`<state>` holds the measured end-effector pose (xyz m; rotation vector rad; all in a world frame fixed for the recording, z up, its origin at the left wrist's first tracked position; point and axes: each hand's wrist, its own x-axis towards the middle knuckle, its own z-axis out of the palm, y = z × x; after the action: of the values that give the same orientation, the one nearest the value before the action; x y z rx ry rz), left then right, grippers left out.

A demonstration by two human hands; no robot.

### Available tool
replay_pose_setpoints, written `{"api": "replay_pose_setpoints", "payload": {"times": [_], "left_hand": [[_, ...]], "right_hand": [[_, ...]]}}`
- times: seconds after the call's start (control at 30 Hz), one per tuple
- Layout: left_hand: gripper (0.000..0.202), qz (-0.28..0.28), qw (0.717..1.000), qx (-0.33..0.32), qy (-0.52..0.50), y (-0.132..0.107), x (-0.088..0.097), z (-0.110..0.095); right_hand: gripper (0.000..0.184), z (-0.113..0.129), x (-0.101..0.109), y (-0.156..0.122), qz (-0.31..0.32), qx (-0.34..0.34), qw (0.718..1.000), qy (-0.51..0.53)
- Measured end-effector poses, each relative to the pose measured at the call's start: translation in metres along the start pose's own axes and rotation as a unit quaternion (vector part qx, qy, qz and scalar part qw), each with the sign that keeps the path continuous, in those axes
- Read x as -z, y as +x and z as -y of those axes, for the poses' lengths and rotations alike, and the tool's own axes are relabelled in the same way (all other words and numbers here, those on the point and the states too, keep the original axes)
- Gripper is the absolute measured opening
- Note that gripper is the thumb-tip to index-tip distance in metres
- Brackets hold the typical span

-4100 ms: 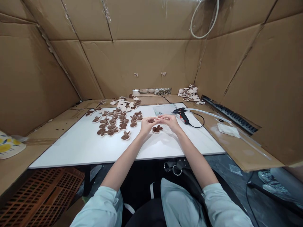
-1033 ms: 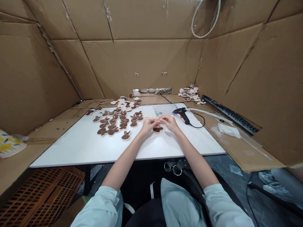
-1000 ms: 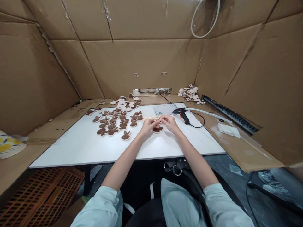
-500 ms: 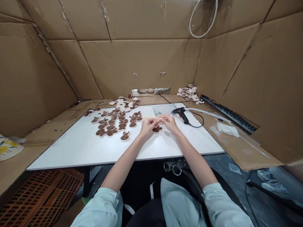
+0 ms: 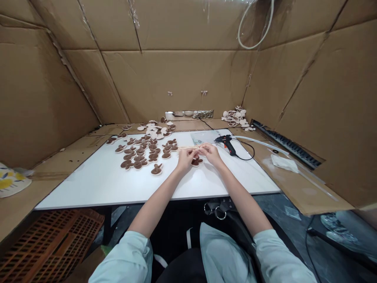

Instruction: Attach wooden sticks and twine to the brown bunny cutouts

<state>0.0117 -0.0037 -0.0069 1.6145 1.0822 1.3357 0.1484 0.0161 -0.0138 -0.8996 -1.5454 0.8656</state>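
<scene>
We pinch wooden sticks (image 5: pixel 188 147) above the white table (image 5: pixel 147 192), the fingers of our left hand (image 5: pixel 186 159) and right hand (image 5: pixel 212 154) closed on them, their tips meeting near the middle. A brown bunny-shaped piece (image 5: pixel 196 161) lies just below our hands, with more pieces (image 5: pixel 138 155) in rows to the left. A glue gun (image 5: pixel 227 144) lies just beyond our right hand, beside a clear bag (image 5: pixel 202 137)
</scene>
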Motion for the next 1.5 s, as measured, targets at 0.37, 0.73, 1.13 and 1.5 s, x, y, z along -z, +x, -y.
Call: {"api": "replay_pose_setpoints", "payload": {"times": [0.37,0.73,1.13,1.5], "left_hand": [[0.029,-0.012,0.999,-0.015,0.051,-0.001,0.000,-0.002],[0.044,-0.008,0.972,0.114,-0.203,0.003,-0.004,-0.003],[0.026,0.004,0.974,0.093,-0.205,0.002,-0.004,0.000],[0.025,0.012,0.979,0.079,-0.186,0.001,-0.003,-0.002]], "right_hand": [[0.019,0.000,-0.001,0.002,0.010,0.023,1.000,-0.014],[0.025,0.001,0.000,0.001,-0.029,-0.017,0.999,0.004],[0.037,0.009,-0.002,0.001,-0.051,-0.088,0.992,0.079],[0.032,0.010,0.001,-0.003,-0.013,-0.076,0.997,-0.001]]}}
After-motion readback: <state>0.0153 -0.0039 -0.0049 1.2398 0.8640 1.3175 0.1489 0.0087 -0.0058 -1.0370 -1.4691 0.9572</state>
